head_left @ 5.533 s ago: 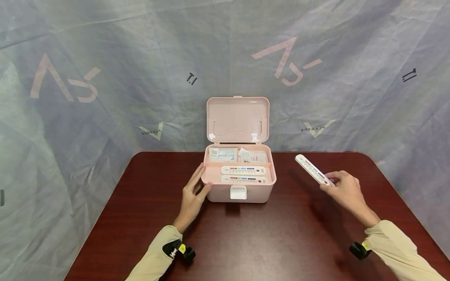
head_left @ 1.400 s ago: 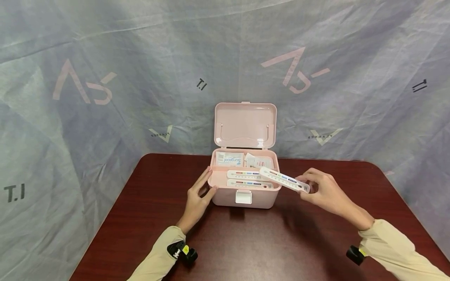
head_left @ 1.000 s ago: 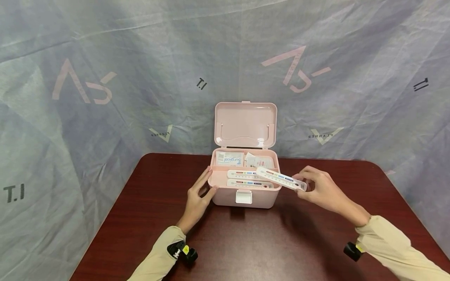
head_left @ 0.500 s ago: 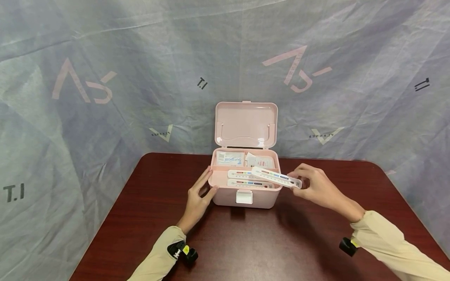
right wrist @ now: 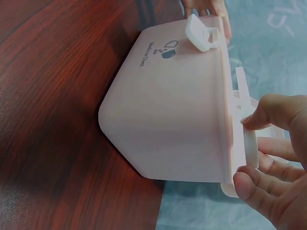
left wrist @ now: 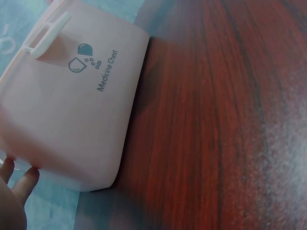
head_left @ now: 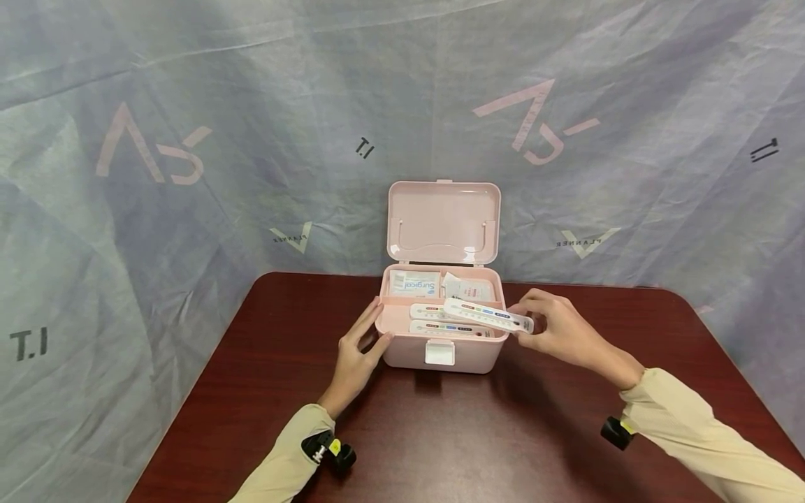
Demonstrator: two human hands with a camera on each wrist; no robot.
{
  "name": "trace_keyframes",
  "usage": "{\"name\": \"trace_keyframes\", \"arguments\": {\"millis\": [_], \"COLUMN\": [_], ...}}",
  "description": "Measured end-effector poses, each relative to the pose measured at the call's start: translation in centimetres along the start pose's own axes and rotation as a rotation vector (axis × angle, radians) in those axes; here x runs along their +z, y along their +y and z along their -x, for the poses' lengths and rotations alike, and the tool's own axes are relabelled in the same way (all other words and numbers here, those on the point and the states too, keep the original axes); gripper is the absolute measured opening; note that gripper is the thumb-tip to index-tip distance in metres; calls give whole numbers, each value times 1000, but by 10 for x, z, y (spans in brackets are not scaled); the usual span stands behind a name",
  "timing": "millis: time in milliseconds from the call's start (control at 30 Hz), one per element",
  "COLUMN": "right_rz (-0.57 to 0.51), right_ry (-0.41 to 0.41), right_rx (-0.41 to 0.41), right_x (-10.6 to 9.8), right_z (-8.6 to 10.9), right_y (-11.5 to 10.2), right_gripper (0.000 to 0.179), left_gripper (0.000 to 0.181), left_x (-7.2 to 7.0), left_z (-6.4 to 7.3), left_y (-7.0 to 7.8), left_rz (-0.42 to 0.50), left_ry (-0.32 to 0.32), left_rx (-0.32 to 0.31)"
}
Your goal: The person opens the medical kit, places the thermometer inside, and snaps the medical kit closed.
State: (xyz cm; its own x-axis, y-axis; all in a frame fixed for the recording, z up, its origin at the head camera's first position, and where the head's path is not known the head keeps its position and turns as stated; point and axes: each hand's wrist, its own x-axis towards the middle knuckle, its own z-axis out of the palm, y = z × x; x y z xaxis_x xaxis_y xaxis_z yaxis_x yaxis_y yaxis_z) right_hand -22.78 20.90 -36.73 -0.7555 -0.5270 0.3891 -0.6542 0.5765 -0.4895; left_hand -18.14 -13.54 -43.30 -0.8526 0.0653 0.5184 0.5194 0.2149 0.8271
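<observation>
A pink medicine chest [head_left: 402,356] stands on the table with its lid [head_left: 444,220] raised. My right hand [head_left: 560,332] pinches one end of a flat white thermometer [head_left: 487,316] with coloured marks. It slants over the chest's right rim, its far end above the front compartment. Two more thermometers lie there: the rear one [head_left: 426,311], partly covered by the held one, and the front one [head_left: 443,328]. My left hand [head_left: 352,360] touches the chest's left side, fingers extended and thumb near the front corner. In the right wrist view, thumb and fingers grip the thermometer [right wrist: 250,148] edge-on.
Behind a divider in the chest lie a "Surgical" packet [head_left: 415,283] and another white packet [head_left: 470,288]. A white latch [head_left: 439,353] hangs at the front. The dark red table [head_left: 465,440] ends at a grey cloth backdrop [head_left: 302,140].
The right hand has brought the thermometer leftward from beside the chest to over its front compartment, still drifting left and slightly up lately. The left hand stays on the chest.
</observation>
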Motion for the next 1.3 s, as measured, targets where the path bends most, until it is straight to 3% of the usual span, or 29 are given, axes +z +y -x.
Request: {"name": "trace_keyframes", "arguments": {"millis": [333,667,1300], "right_rz": [17,27,37], "right_ry": [-2,-23,-75], "right_rx": [-17,-94,-104], "right_x": [4,7,21], "right_z": [-6,-18,-29], "right_y": [0,1,0], "right_gripper": [30,34,36], "left_gripper": [50,50,50], "left_x": [1,1,0], "left_z": [0,0,-2], "left_y": [-1,-1,0], "left_rz": [13,9,11], "left_ry": [-1,5,2], "left_rx": [9,15,10]}}
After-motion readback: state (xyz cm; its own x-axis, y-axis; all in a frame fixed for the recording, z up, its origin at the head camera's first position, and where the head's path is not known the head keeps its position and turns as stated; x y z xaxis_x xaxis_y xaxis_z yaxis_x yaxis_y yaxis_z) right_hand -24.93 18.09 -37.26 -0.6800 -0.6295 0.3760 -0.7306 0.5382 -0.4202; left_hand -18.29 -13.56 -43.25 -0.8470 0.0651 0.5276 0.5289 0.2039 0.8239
